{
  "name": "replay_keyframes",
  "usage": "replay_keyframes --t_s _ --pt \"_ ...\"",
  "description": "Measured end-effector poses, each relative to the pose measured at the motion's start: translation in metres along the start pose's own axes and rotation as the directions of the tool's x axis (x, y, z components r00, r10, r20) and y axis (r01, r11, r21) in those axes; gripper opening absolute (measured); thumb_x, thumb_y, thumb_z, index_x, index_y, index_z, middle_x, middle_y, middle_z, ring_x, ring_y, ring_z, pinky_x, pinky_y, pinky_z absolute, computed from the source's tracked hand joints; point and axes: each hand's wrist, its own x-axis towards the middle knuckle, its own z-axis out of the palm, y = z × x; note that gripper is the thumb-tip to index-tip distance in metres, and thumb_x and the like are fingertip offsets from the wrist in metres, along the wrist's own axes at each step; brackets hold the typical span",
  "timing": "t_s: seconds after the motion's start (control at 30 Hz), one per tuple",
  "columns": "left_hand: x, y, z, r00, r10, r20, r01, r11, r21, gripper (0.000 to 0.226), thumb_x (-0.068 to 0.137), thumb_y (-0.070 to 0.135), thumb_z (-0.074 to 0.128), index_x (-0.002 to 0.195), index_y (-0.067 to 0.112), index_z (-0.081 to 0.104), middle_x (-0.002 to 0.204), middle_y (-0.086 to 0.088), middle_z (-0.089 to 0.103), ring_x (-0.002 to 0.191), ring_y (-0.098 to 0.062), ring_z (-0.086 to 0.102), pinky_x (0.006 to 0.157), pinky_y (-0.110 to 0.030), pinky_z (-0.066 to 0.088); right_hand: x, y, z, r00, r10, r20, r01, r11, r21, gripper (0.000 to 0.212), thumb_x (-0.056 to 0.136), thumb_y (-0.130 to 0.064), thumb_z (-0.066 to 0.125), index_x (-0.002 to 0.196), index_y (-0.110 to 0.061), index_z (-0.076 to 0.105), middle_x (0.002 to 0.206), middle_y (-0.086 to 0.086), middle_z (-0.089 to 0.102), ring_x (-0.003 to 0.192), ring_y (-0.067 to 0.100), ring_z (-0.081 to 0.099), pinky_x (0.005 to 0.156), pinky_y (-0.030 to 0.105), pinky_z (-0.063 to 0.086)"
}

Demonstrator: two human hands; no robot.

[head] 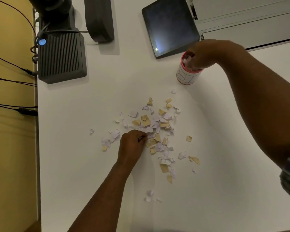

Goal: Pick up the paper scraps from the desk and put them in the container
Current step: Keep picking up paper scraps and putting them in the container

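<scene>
**Scraps strewn by the left hand, cup under the right**

The paper scraps (155, 131) lie scattered on the white desk (90, 164), their spread running longest from near the person toward the container (187, 73). The left hand (132, 144) rests on the pile's left edge, fingers curled onto the scraps. The container stands upright, mouth up, well beyond the pile. The right hand (203, 54) is bent down over its rim, fingertips inside among white paper; whether they grip any cannot be told.
</scene>
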Motion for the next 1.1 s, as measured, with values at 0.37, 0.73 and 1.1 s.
replay_keyframes --t_s 0.37,0.73,1.1 --pt "0.0 0.001 -0.001 1.0 0.0 0.011 0.0 1.0 0.004 0.012 0.081 0.01 0.071 0.092 0.011 0.074 0.088 -0.005 0.073 0.078 -0.011 0.065 0.073 -0.017 0.047 0.031 -0.021 0.026 0.971 0.228 -0.073 -0.228 0.974 0.005 0.045 0.084 -0.008 0.067 0.126 0.0 0.051 0.1 0.018 0.053 0.099 0.036 0.055 0.086 0.043 0.047" --pt "0.003 0.002 -0.001 1.0 0.005 0.025 -0.007 0.999 0.044 0.011 0.081 0.011 0.071 0.09 0.011 0.075 0.086 -0.004 0.074 0.075 -0.007 0.062 0.07 -0.011 0.043 0.037 -0.015 0.021 0.975 0.203 0.089 -0.184 0.966 -0.184 0.055 0.091 -0.007 0.059 0.141 -0.004 0.037 0.135 0.019 0.046 0.126 0.032 0.043 0.107 0.039 0.033" --pt "0.013 0.026 -0.013 0.993 -0.116 0.028 0.119 0.979 -0.168 0.009 0.075 0.012 0.077 0.08 0.02 0.075 0.074 0.014 0.068 0.069 0.01 0.062 0.063 -0.002 0.045 -0.039 -0.01 0.032 0.836 0.115 -0.537 0.006 0.976 0.218 0.032 0.091 -0.025 0.061 0.114 -0.004 0.063 0.111 0.017 0.067 0.1 0.031 0.065 0.089 0.037 0.051"
